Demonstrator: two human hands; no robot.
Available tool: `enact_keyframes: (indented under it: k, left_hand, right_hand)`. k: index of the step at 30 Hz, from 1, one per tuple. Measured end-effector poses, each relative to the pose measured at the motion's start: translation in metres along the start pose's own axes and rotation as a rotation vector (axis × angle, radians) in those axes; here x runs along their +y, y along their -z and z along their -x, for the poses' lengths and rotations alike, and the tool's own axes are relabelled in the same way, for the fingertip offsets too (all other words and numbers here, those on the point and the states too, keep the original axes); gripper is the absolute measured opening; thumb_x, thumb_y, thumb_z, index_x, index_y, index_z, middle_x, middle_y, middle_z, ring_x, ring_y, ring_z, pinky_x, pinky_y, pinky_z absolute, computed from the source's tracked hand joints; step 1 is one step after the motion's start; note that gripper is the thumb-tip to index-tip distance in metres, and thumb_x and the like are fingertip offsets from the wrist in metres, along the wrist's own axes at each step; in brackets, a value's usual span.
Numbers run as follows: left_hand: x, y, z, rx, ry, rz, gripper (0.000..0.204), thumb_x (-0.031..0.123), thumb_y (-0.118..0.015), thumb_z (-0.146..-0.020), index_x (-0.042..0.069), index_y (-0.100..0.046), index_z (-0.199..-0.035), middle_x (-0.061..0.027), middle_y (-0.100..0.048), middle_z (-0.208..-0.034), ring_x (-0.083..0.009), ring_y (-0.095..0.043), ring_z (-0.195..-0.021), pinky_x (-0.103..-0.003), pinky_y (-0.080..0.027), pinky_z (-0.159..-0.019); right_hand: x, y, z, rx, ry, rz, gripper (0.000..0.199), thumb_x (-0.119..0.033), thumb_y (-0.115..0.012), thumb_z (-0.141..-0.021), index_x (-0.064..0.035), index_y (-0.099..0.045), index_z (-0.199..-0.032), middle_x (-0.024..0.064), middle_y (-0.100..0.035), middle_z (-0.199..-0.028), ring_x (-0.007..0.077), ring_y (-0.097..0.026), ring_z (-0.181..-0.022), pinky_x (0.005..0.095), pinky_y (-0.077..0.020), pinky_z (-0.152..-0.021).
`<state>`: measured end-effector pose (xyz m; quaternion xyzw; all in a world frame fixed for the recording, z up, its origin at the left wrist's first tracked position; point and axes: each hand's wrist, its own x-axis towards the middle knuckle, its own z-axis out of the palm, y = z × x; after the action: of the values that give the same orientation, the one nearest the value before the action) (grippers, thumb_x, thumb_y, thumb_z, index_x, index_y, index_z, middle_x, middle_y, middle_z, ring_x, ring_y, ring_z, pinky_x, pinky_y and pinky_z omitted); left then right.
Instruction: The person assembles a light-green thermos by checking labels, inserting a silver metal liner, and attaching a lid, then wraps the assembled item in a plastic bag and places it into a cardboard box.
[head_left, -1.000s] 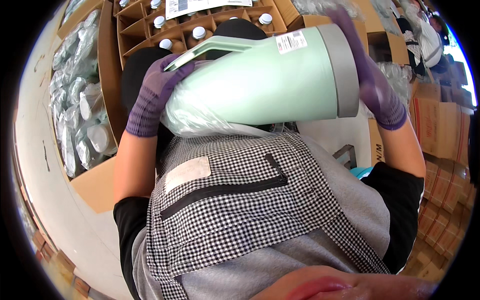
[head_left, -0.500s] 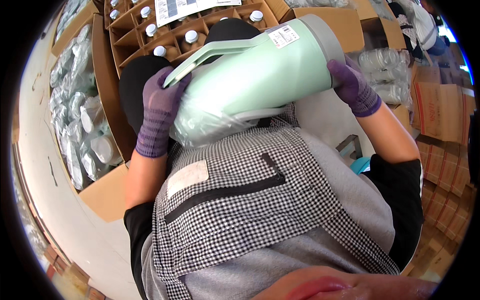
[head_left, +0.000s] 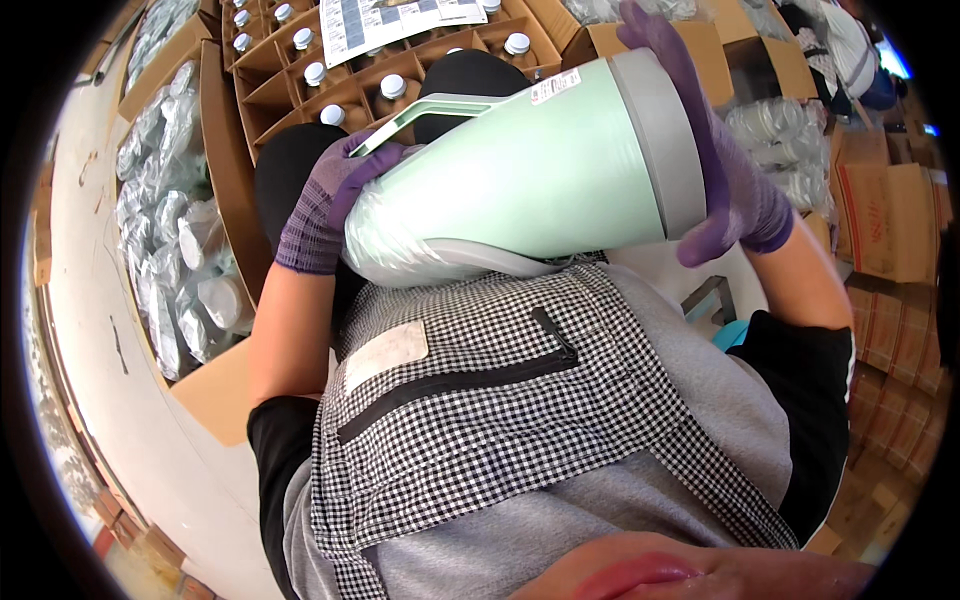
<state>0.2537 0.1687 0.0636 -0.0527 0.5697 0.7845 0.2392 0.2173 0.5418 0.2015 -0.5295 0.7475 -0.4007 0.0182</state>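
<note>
At your far left there is the pale floor (head_left: 90, 250), and on it stands an open carton (head_left: 228, 170), full of wrapped objects (head_left: 170, 225) in clear plastic. Next comes your left hand (head_left: 338, 195) in a purple knitted glove; it is clamped on the narrower end of the pale green jug (head_left: 520, 180), beside the lower end of the handle (head_left: 440, 104). Thin plastic film (head_left: 380, 245) covers this end of the jug. Behind it, a divided carton (head_left: 268, 90) contains bottles with whitish caps (head_left: 393, 86), and a printed sheet (head_left: 400, 28) lies over some of them. The jug lies on its side in the middle, above your lap and against the top of your checked apron (head_left: 480, 400), with the handle away from you. A small label (head_left: 556, 86) is near its wide grey base (head_left: 668, 150), which points to the right. There your right hand (head_left: 735, 185), gloved in the same purple, stands open with the fingers stretched upward and the palm facing the base; if the palm fully touches it, I cannot tell. Your two hands are well apart, one at each end. Farther right are plastic-wrapped pieces (head_left: 775, 140) and brown cartons (head_left: 885, 220)
</note>
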Motion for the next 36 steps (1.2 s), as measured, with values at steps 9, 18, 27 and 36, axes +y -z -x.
enact_keyframes:
  k: [9,18,27,36]
  left_hand:
    - [0.008,-0.023,0.037,0.398,-0.166,-0.778,0.03,0.029,-0.076,-0.088,0.001,-0.071,-0.099,-0.0024,-0.066,-0.078,-0.0103,-0.059,-0.071,-0.027,-0.049,-0.069]
    - [-0.003,0.009,-0.01,0.134,0.129,-0.21,0.047,0.031,-0.073,-0.093,0.0,-0.062,-0.127,-0.0092,-0.072,-0.105,-0.0142,-0.069,-0.09,-0.029,-0.057,-0.086]
    - [-0.007,0.02,-0.054,-0.158,0.114,-0.355,0.047,0.031,-0.071,-0.092,0.005,-0.062,-0.13,-0.0088,-0.071,-0.112,-0.0137,-0.068,-0.097,-0.03,-0.054,-0.092]
    - [-0.006,0.004,-0.059,0.091,-0.172,-0.453,0.034,0.027,-0.069,-0.094,0.004,-0.067,-0.118,-0.0063,-0.071,-0.106,-0.0111,-0.066,-0.095,-0.028,-0.053,-0.09]
  right_hand:
    - [0.006,-0.033,0.02,0.327,-0.439,-0.461,0.115,-0.064,-0.062,-0.072,-0.0019,-0.019,-0.158,0.0205,-0.028,-0.16,0.0344,-0.027,-0.148,0.048,-0.0213,-0.12]
    - [-0.018,-0.027,-0.022,0.142,-0.351,-0.051,0.107,-0.052,-0.067,-0.072,-0.0032,-0.023,-0.157,0.0215,-0.033,-0.154,0.0347,-0.037,-0.14,0.0463,-0.0306,-0.114]
    - [-0.072,-0.052,-0.055,-0.053,0.06,0.303,0.089,-0.041,-0.082,-0.047,-0.0156,-0.06,-0.129,0.0201,-0.044,-0.141,0.0423,-0.041,-0.13,0.0589,-0.0395,-0.101]
    - [-0.045,-0.017,-0.104,-0.359,0.289,0.339,0.11,-0.041,-0.084,-0.05,-0.0199,-0.043,-0.15,0.0171,-0.037,-0.156,0.0441,-0.025,-0.147,0.0629,-0.0222,-0.118]
